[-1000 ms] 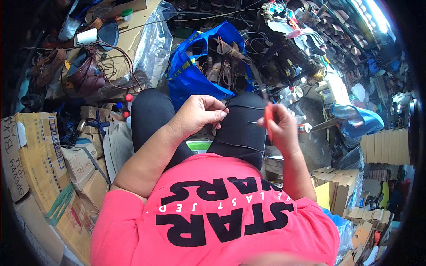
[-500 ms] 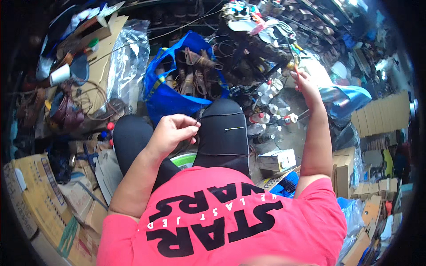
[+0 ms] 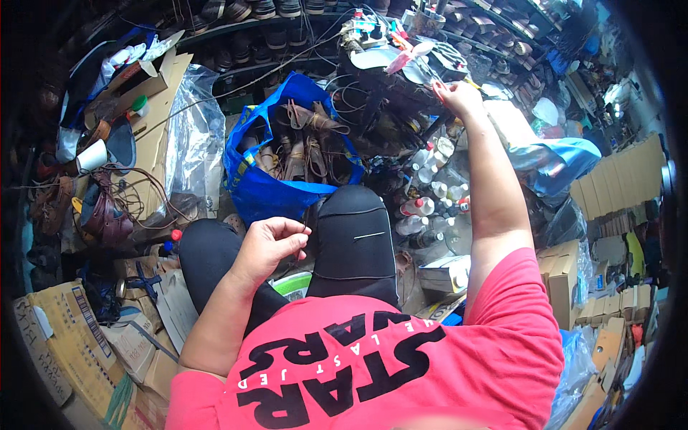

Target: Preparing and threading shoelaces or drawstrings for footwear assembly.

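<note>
Needle (image 3: pixel 370 235): thin, pale, lies across the black-clad right knee, at centre frame.
Left hand (image 3: pixel 269 244): at 9 o'clock from the needle, just beside it, fingertips pinched narrow on something too fine to tell.
Right hand (image 3: pixel 459 97): stretched out to 1 o'clock, fingers closed on a small red tool (image 3: pixel 437 89).
Blue bag (image 3: pixel 276 190): at 11 o'clock, holding brown leather sandals.
Bottles (image 3: pixel 426 208): at 2 o'clock, near the knee.

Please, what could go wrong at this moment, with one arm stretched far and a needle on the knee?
The needle lies loose on the black trouser knee; it may slide off or prick. The right hand reaches far over the small bottles and could knock them. The left hand pinches something too thin to see.
</note>
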Motion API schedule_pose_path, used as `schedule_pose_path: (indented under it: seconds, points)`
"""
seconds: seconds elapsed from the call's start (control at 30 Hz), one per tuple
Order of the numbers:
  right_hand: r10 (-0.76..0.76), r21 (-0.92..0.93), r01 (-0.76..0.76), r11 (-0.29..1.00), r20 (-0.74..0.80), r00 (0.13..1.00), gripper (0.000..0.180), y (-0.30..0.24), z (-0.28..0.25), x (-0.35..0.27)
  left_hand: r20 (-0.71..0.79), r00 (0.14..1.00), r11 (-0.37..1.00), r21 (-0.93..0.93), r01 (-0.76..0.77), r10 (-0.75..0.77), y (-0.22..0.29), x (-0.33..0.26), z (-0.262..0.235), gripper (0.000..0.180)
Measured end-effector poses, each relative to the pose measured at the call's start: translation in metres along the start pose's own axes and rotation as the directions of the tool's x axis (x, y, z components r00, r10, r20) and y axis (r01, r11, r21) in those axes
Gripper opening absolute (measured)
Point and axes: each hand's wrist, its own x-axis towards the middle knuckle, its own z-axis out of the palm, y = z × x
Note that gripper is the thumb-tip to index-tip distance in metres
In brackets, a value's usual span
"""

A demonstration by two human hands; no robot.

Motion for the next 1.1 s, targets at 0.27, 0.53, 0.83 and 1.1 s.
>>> schedule_pose_path:
  seconds: [0.27, 0.53, 0.83, 1.1]
  points:
    - [0.063, -0.162, -0.052, 0.985, 0.067, 0.996, 0.063, -0.024, 0.014, 0.032, -0.016, 1.0, 1.0, 0.016, 0.025, -0.025, -0.006, 0.004, -0.002, 0.014]
    - [-0.181, 0.089, 0.203, 0.975, -0.208, 0.961, 0.033, -0.036, -0.01, 0.008, -0.053, 0.996, 0.997, -0.007, -0.072, 0.072, -0.005, 0.003, 0.001, 0.016]
    - [-0.536, 0.981, -0.148, 0.127, 0.194, 0.821, 0.031, -0.127, 0.032, -0.226, -0.085, 0.992, 0.944, -0.31, -0.113, 0.091, -0.013, 0.007, 0.001, 0.017]
    - [-0.511, 0.902, -0.41, -0.137, 0.29, 0.809, 0.03, -0.164, 0.05, -0.274, -0.094, 0.987, 0.96, -0.239, -0.15, 0.131, -0.01, -0.005, 0.011, 0.016]
